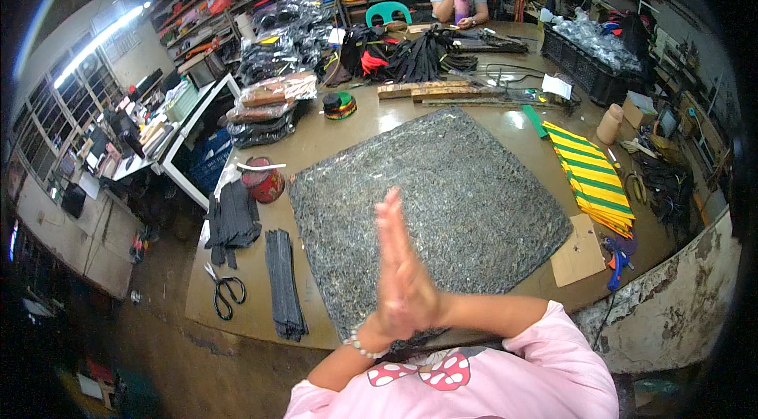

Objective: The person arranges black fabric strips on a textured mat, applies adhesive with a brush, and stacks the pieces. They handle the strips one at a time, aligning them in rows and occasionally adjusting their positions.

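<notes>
In front of my chest, my left hand (387, 269) and my right hand (417, 297) are pressed palm to palm. Their fingers are stretched out and hold nothing; the fingertips are slightly blurred. Under them lies a large dark speckled slab (442, 190), turned cornerwise on the brown table (363, 123). Left of the slab are a bundle of dark strips (284, 285), a stack of dark grey pieces (234, 218), black-handled scissors (227, 293) and a red tin (263, 184) with a white stick across its top.
To the right lie yellow and green striped strips (588, 178), a cardboard piece (579, 252), a blue glue gun (618, 261) and a thread cone (609, 124). Wooden bars (438, 91), black straps (430, 56) and a black crate (588, 72) are farther back. Another person (460, 1) sits across the table.
</notes>
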The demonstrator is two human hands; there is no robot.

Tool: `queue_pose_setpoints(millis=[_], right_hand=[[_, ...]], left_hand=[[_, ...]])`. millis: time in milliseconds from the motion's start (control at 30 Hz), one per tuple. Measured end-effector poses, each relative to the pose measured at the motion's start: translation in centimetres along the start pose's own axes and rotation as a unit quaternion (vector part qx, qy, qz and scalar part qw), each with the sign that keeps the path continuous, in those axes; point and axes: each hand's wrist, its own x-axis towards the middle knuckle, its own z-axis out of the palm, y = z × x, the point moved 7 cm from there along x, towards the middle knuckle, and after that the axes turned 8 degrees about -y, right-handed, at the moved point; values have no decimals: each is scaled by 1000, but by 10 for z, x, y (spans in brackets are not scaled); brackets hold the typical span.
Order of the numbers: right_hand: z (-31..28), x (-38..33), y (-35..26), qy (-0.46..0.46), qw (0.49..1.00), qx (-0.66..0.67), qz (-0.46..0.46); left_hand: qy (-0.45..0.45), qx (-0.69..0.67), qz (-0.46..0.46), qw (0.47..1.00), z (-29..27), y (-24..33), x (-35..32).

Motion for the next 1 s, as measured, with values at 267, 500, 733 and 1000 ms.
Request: queue_pose_setpoints(millis=[267,500,733,1000], right_hand=[[38,-30,38,-70,996,-49,-7],[-12,-14,58,73,993,-31,92],[48,-34,29,-62,991,-87,84],[-20,-40,20,98,993,-22,59]], left_hand=[[92,-70,-52,992,-27,-20,-13],[-51,-9,-187,981,8,-64,-44],[43,-117,-54,991,-36,-41,-5],[-156,-101,-41,982,37,-31,-27]])
